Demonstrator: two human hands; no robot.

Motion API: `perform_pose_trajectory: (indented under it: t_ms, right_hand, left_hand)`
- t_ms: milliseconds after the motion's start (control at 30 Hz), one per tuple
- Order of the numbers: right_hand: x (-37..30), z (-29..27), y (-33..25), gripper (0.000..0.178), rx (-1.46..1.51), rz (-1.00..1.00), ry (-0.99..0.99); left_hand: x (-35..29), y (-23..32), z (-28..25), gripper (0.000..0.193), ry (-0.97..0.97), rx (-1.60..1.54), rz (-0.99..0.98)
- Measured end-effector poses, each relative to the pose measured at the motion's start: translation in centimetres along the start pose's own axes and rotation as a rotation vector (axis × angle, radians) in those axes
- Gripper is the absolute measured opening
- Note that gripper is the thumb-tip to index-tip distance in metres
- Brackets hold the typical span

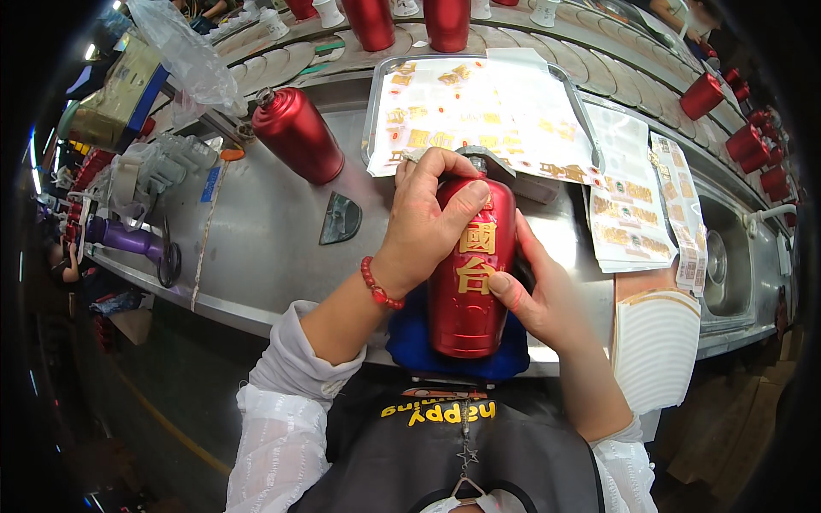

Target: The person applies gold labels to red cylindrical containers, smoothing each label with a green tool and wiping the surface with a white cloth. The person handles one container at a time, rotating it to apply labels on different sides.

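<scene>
A glossy red bottle (453,321) with gold raised characters lies tilted in front of me, its base toward me, over a blue cloth (410,342). My left hand (428,209) wraps round its neck end, the thumb pressed on the gold lettering. Along the bottle's right side my right hand (534,286) grips it, thumb on the lower character. Part of the neck is hidden by my left fingers. Left of my hands another red bottle (299,135) stands on the steel table. Between them lies a dark, flat scraper-like piece (340,218).
Beyond my hands a metal tray (372,128) carries sheets of gold stickers (445,103). More sticker sheets (633,205) lie right, near a sink (727,265) and a white ribbed stack (657,350). A conveyor (265,73) with red bottles (447,24) runs behind. A purple tool (124,237) lies left.
</scene>
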State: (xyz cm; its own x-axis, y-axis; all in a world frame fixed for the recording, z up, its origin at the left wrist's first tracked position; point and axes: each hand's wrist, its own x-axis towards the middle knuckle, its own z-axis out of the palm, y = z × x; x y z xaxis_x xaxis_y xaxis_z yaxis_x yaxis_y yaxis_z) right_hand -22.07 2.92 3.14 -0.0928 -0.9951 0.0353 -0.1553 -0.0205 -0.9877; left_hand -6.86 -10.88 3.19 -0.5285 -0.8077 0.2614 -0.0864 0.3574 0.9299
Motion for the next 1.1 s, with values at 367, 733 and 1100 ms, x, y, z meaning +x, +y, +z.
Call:
perform_pose_trajectory:
  t_ms: [367,733,1100]
  right_hand:
    - [0.0,0.0,-0.1,0.087,0.005,-0.002,0.007]
    - [0.0,0.1,0.6,0.087,0.01,-0.007,0.019]
    - [0.0,0.0,0.3,0.088,-0.049,-0.012,0.015]
  left_hand:
    - [-0.1,-1.2,-0.2,0.02,-0.017,-0.178,-0.07]
    - [-1.0,-1.8,-0.6,0.038,-0.027,-0.35,-0.077]
    - [-2.8,-1.5,-0.2,0.052,-0.051,-0.282,-0.037]
